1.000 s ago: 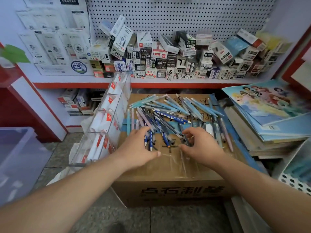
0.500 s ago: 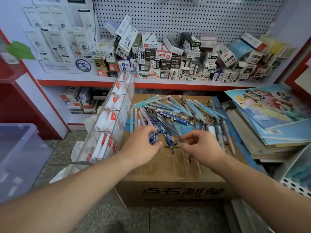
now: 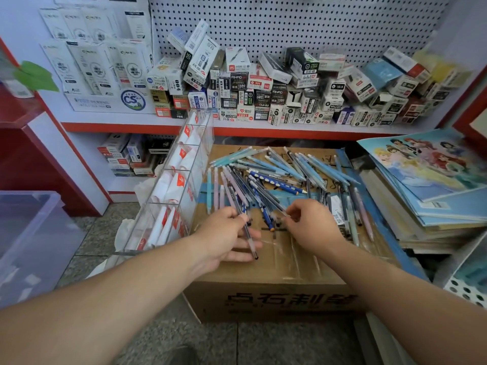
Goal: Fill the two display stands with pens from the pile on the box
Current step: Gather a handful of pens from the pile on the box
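Left hand (image 3: 226, 239): low over the near half of the box top, palm turned partly up, thumb pressing a slim pen (image 3: 249, 238) against the straightened fingers beneath it

Slim pen: pale barrel with a dark tip, lying slantwise across the left fingers, tip towards the person and jutting just past the fingertips

Right hand (image 3: 312, 225): just beside the left, knuckles up, fingers curled, thumb and fingertips pinching the near end of a dark pen (image 3: 278, 206)

Dark pen: its far end is among the heap, its near end is in the right hand's pinch

Pile of pens (image 3: 279, 172): spread loose over the far half of the box top, mostly light blue, with a few pink, some dark, and one blue with white dots (many cross over one another)

Cardboard box (image 3: 276, 301): stands on the tiled floor below the shelf, taped lid shut, dark printed characters on the front wall

Display stand (image 3: 184, 180): clear acrylic with stepped compartments, leaning against the left side of the box, with white-and-red packets inside it

Shelf (image 3: 137, 122): white with a red edge, behind the box, crowded with small stationery cartons, with pegboard (image 3: 303, 25) above

Right of the box: a stack of books (image 3: 432, 177) with a cartoon cover on top

Far left: a translucent plastic bin (image 3: 29, 233) on the floor
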A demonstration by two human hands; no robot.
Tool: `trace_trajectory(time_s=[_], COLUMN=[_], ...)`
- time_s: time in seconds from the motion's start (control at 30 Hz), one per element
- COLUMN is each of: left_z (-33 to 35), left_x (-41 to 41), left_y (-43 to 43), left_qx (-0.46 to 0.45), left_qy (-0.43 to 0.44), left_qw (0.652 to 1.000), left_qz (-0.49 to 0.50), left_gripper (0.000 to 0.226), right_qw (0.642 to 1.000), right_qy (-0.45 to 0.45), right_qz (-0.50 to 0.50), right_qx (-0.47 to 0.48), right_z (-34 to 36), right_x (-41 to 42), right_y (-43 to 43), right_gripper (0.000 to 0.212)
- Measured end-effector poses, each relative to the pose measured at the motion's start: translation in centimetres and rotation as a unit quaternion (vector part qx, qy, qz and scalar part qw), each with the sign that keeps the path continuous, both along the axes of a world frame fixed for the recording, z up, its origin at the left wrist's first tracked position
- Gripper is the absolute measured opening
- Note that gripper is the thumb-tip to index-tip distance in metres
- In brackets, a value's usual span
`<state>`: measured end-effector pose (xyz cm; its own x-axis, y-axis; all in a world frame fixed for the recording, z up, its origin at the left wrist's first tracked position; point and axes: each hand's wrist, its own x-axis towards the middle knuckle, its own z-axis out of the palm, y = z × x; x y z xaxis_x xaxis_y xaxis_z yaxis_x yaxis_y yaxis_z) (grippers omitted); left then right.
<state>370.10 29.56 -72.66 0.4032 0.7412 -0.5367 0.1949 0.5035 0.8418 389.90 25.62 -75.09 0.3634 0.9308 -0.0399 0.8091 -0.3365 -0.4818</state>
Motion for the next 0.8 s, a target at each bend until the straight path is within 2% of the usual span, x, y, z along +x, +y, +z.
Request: trace_trajectory(time_s=[0.1,0.27,0.37,0.47,0.53,0.67,0.8], left_z=[-0.5,-0.9,-0.6,-0.3,-0.2,-0.2,-0.4], left_x=[0.1,0.3,0.6,0.8,0.8,0.6,0.6], left_y=[0.0,0.2,0.3,0.3,0.4,0.3,0.7], left_qx=[0.013,0.023,0.02,0.016,0.017,0.014,0.025], left_qy=[0.016,0.018,-0.006,-0.04,-0.059,-0.058,-0.043], left_qw=[1.0,0.999,1.0,0.999,0.998,0.998,0.998], left_qz=[-0.02,-0.034,-0.021,-0.005,0.003,0.018,0.041], left_gripper=[0.014,0.024,0.025,0.02,0.019,0.014,0.013], right_qw=[1.0,0.998,0.996,0.977,0.974,0.976,0.976], right_qy=[-0.025,-0.019,0.086,0.208,0.21,0.191,0.201], right_qz=[0.004,-0.005,-0.016,0.036,0.082,0.108,0.082], right_qx=[-0.016,-0.068,-0.025,-0.012,-0.027,-0.006,0.012], right_z=[-0.6,0.0,1.3,2.6,2.6,2.0,2.3], right_x=[0.2,0.2,-0.3,-1.8,-2.8,-3.1,-2.3], right_y=[0.6,1.0,0.2,-1.1,-1.8,-2.0,-1.1], right_gripper=[0.014,0.011,0.018,0.015,0.014,0.012,0.016])
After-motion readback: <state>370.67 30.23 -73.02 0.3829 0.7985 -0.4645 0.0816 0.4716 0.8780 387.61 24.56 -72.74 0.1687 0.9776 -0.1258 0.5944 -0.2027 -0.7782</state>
